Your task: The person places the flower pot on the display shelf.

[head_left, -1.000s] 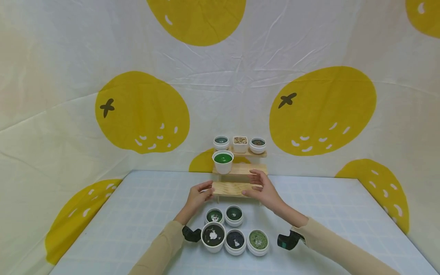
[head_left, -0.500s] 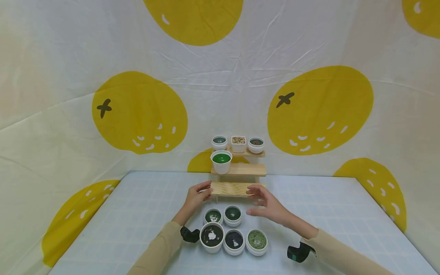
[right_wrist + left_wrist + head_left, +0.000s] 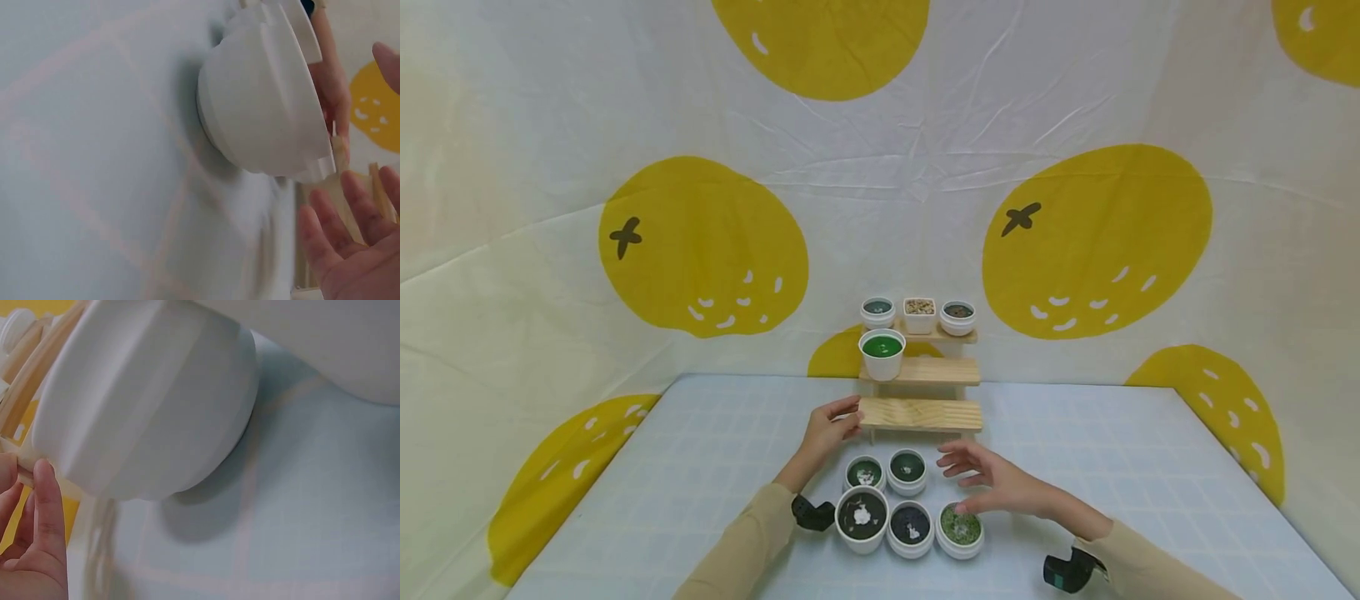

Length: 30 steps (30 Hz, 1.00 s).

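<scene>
My left hand [image 3: 827,432] pinches the left end of the lowest step of a three-tier wooden stand [image 3: 921,414], with thumb and fingertips at its edge in the left wrist view. The right hand [image 3: 1007,483] has relaxed, spread fingers and holds nothing. Its thumb overlaps the rim of a white pot with speckled green filling [image 3: 961,528] in the head view. That side also shows a white pot [image 3: 262,94] close beside the right fingers in the right wrist view. A white cup of bright green [image 3: 882,365] stands at the left of the middle step.
In front of the stand are more white pots: a larger dark one [image 3: 862,546], a dark one with a pale figure [image 3: 911,546] and two green ones behind. Three small containers, including a square tub [image 3: 920,323], line the top step. A fruit-print cloth [image 3: 895,208] hangs behind.
My right hand has left the right end of the lowest step and come down and toward me, over the speckled green pot. The left hand keeps its place at the stand.
</scene>
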Each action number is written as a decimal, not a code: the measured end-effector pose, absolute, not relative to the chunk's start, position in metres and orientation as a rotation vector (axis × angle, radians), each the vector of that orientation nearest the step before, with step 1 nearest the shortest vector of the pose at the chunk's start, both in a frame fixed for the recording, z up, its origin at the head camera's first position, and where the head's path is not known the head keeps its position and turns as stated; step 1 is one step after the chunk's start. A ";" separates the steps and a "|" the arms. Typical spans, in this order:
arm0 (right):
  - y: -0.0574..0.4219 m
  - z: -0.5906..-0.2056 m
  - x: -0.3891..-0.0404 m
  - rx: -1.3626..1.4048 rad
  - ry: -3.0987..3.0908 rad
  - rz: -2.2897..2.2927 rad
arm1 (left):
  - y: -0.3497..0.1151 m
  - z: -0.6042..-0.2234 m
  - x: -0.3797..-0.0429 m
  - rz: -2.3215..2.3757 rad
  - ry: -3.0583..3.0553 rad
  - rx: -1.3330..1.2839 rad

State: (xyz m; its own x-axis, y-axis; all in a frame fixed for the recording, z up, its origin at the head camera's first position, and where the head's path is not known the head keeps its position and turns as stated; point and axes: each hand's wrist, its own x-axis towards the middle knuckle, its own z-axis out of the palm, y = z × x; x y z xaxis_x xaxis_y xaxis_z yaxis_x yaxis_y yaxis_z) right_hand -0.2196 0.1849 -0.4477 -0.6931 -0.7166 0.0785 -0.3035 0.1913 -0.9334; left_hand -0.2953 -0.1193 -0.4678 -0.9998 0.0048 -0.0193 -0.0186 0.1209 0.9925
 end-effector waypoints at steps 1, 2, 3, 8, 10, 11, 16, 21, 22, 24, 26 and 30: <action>0.187 -0.448 -0.219 -0.969 2.076 -1.506 | -0.119 -0.468 -0.295 2.073 2.340 -0.016; 0.189 -0.449 -0.218 -0.978 2.052 -1.505 | -0.119 -0.467 -0.295 2.077 2.337 -0.020; 0.191 -0.450 -0.217 -0.989 2.031 -1.505 | -0.119 -0.467 -0.295 2.079 2.336 -0.022; 0.199 -0.454 -0.215 -1.019 1.938 -1.502 | -0.119 -0.467 -0.295 2.065 2.346 -0.025; 0.201 -0.455 -0.215 -1.017 1.913 -1.493 | -0.119 -0.467 -0.295 2.068 2.348 -0.017; 0.202 -0.455 -0.215 -1.015 1.902 -1.486 | -0.119 -0.467 -0.295 2.074 2.347 -0.007; 0.204 -0.459 -0.213 -1.016 1.873 -1.460 | -0.120 -0.469 -0.296 2.108 2.340 0.042; 0.206 -0.460 -0.210 -1.021 1.864 -1.454 | -0.120 -0.468 -0.296 2.093 2.350 0.040; 0.206 -0.460 -0.209 -1.026 1.856 -1.453 | -0.120 -0.467 -0.296 2.088 2.351 0.038; 0.206 -0.461 -0.208 -1.043 1.845 -1.447 | -0.120 -0.466 -0.295 2.079 2.355 0.037; 0.207 -0.462 -0.207 -1.069 1.833 -1.443 | -0.120 -0.465 -0.295 2.076 2.356 0.035; 0.207 -0.463 -0.206 -1.104 1.823 -1.433 | -0.120 -0.463 -0.293 2.072 2.357 0.033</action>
State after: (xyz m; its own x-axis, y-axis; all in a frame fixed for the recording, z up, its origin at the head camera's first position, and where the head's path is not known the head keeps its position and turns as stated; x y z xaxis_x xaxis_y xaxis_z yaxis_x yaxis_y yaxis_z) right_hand -0.2056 0.2072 -0.4634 -0.5002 -0.8641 0.0563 -0.2589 0.0873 -0.9620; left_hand -0.2926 -0.1196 -0.4631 -0.9998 0.0180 0.0117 0.0139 0.1280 0.9917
